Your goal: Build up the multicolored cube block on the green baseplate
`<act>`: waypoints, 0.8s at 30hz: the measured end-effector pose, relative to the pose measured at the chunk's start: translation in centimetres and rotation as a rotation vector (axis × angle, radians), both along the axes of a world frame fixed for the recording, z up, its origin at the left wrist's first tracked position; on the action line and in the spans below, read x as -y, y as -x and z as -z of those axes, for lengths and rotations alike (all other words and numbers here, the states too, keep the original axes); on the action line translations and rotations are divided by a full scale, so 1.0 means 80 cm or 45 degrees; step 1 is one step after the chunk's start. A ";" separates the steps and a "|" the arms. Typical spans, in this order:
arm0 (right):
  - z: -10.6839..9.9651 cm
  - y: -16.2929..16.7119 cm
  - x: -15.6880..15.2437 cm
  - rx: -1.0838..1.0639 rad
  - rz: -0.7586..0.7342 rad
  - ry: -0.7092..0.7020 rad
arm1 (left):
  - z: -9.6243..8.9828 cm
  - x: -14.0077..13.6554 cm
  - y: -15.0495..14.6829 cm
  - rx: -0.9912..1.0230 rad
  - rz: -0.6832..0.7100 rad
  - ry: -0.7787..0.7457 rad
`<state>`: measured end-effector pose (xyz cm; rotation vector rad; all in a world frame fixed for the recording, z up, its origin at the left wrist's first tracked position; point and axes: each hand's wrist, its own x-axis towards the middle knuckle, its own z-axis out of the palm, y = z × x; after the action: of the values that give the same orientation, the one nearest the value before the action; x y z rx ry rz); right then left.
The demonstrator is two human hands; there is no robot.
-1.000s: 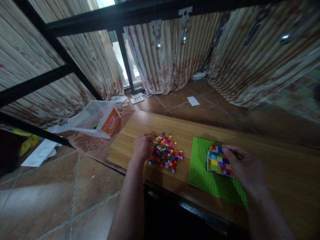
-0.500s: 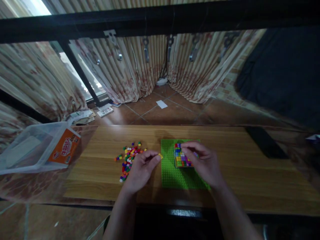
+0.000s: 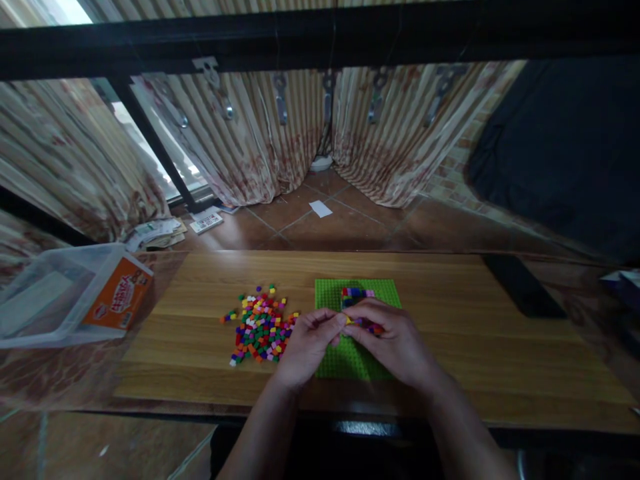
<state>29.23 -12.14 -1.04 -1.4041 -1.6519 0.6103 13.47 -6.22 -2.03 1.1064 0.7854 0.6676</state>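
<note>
Over the green baseplate my two hands meet at the fingertips around a small yellow block. My left hand is closed, thumb and forefinger pinching the block from the left. From the other side, the thumb and forefinger of my right hand also close on it. Behind and under my right hand is a compact array of coloured blocks on the baseplate, mostly covered by the hand. Left of my left hand lies a loose pile of small coloured blocks.
The wooden table carries a dark flat object at its right. A clear plastic bin with an orange label stands at the left. Papers lie on the floor beyond, near curtains and a black rail.
My left hand has moved right with the yellow block. My right hand has come left from the block array to meet it, and more of the loose pile shows.
</note>
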 end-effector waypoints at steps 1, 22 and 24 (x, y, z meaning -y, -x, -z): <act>-0.001 -0.002 0.000 0.032 0.000 -0.001 | 0.000 0.000 -0.001 -0.013 0.000 -0.013; 0.012 -0.034 0.004 0.403 0.118 -0.086 | 0.011 0.002 -0.018 -0.231 0.015 -0.389; 0.013 -0.032 0.003 0.413 0.115 -0.101 | 0.011 0.003 -0.018 -0.260 0.012 -0.410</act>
<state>31.83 -12.39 -2.06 -1.5716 -1.8283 0.2715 14.91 -6.46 -2.92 1.4880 0.8648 0.6956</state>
